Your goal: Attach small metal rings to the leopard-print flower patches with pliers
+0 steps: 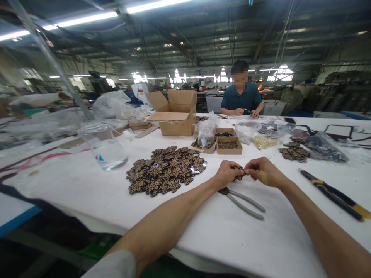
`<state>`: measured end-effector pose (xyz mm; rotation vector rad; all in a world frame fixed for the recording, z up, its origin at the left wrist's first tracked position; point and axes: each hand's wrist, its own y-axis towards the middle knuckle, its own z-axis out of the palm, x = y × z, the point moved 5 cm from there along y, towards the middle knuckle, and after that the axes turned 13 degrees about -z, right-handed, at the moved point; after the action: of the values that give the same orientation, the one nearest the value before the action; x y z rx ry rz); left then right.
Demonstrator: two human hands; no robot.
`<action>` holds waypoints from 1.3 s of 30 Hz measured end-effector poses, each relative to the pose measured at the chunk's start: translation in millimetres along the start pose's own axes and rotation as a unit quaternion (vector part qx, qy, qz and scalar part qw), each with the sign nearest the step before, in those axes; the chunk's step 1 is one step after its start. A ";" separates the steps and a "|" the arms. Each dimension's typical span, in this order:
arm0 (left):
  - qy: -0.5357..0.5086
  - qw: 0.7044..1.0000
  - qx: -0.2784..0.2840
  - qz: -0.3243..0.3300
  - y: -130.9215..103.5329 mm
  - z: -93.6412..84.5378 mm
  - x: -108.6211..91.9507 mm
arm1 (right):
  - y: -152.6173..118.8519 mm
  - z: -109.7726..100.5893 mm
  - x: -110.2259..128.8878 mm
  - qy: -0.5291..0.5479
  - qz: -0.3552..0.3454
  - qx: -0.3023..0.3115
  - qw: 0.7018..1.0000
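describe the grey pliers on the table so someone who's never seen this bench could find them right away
Start at the white table and find the person's two hands, left hand and right hand, pinching a small leopard-print piece. The grey pliers lie just under them. Unlike the yellow-and-black pliers farther right, their handles are plain grey.

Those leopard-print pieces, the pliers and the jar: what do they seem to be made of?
Leopard-print pieces: flat, probably leather or faux leather; some edges gleam glossy. Pliers under the hands: bare grey metal, dull sheen. Jar: clear plastic or glass; see-through with soft reflections. The left hand and right hand pinch one such piece.
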<state>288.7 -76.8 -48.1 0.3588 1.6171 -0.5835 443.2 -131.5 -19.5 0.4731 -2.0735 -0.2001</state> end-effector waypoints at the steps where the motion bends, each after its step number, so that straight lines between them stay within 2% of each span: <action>1: -0.002 1.000 0.000 -0.003 1.4 -0.5 0.6 | 0.3 -0.4 1.7 -0.012 -0.007 -0.002 1.000; 6: -0.007 1.000 -0.002 -0.020 4.5 -2.2 1.0 | 1.7 -2.5 9.3 0.017 -0.018 -0.029 0.999; 10: 0.005 1.000 0.002 -0.019 1.3 -0.8 -1.2 | 1.5 -1.2 2.8 0.076 0.022 -0.040 0.996; 15: -0.019 0.999 0.013 -0.040 1.4 -0.4 -0.4 | 2.6 3.6 -4.6 0.117 0.028 -0.044 0.992; 22: -0.057 0.996 0.035 -0.060 3.2 0.1 0.0 | 2.9 2.9 0.7 0.117 0.036 -0.044 0.992; 26: -0.078 0.994 0.042 -0.064 5.5 0.0 -0.7 | 4.2 0.5 5.7 0.096 0.007 -0.035 0.995; 29: -0.103 0.992 0.053 -0.059 5.9 -1.1 -8.7 | 7.0 -3.7 14.4 0.048 -0.035 -0.045 0.997; 35: -0.126 0.981 0.125 -0.074 14.6 -3.2 -23.4 | 20.8 -18.1 34.1 -0.093 -0.153 -0.090 0.980; 39: -0.163 0.973 0.135 -0.093 10.9 -2.0 -28.3 | 24.1 -20.2 32.8 -0.096 -0.140 -0.128 0.977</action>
<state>296.8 -63.7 -21.9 0.2932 1.2646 -0.9594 439.3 -122.0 24.8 0.6059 -2.1214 -0.6948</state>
